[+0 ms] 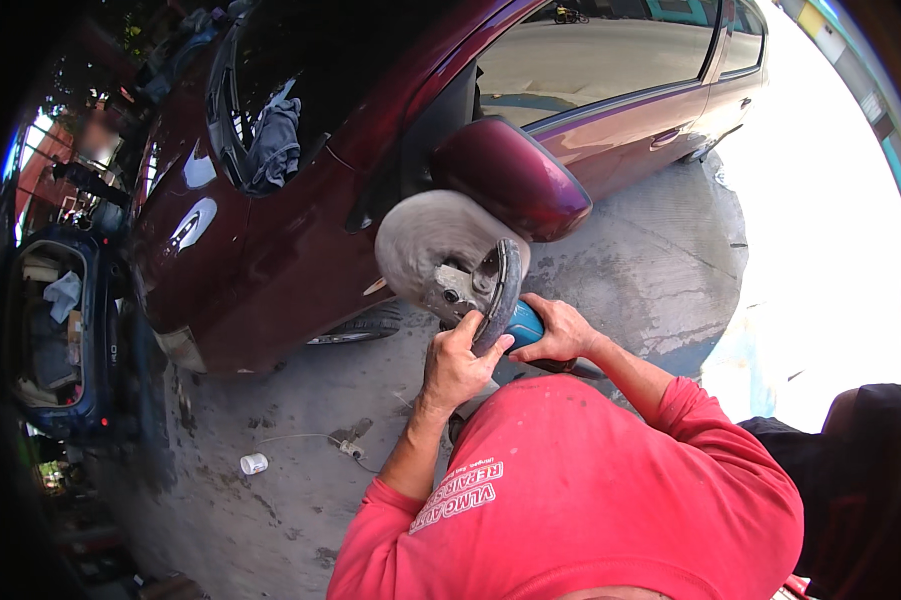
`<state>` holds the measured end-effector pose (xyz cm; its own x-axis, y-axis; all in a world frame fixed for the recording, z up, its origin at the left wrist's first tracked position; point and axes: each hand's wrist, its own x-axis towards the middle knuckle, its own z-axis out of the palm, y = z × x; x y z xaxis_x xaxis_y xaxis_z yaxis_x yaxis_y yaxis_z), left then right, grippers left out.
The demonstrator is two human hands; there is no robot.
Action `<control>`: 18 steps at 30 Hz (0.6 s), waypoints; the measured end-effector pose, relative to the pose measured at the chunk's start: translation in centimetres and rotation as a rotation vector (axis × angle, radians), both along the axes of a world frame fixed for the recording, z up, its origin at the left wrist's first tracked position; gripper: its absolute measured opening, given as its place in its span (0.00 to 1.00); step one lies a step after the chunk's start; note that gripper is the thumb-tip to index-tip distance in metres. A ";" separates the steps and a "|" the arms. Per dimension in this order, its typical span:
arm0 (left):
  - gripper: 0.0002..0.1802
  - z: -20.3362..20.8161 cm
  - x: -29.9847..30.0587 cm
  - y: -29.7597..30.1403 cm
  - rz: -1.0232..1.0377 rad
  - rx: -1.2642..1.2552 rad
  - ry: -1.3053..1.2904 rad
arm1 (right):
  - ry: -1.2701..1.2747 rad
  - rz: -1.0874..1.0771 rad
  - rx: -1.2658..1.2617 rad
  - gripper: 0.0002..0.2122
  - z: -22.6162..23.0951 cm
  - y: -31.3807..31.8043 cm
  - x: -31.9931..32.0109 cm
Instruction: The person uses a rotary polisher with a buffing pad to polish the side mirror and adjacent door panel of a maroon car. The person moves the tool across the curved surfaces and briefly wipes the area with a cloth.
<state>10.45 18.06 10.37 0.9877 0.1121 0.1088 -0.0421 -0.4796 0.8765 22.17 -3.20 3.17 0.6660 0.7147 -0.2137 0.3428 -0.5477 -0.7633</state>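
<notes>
Gripping the polisher (503, 295) between them, left hand (456, 364) and right hand (560, 332) sit behind its pad (417, 240).

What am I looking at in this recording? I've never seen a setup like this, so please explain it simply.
There is no robot here: one person works bare-handed, and the single, upright fisheye picture comes from a camera on their head, looking down. That is why straight edges bend near the rim. The red shirt is the wearer's own. Their left hand grips the dark curved handle of a power tool; their right hand holds its blue body. Its round pad looks blurred, as if spinning, beside a maroon car's side mirror; contact can't be judged. On the concrete ground lies a small white container.
</notes>
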 end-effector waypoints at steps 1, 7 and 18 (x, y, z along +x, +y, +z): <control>0.18 0.9 0.6 1.0 0.029 0.007 0.040 | 0.029 0.017 -0.001 0.46 0.3 1.3 0.9; 0.12 3.5 3.9 4.3 0.050 0.019 -0.071 | -0.013 0.030 0.063 0.48 1.5 5.7 3.1; 0.15 -3.9 -0.8 -5.9 -0.136 -0.168 0.059 | -0.089 0.033 -0.056 0.46 0.0 -7.4 -0.1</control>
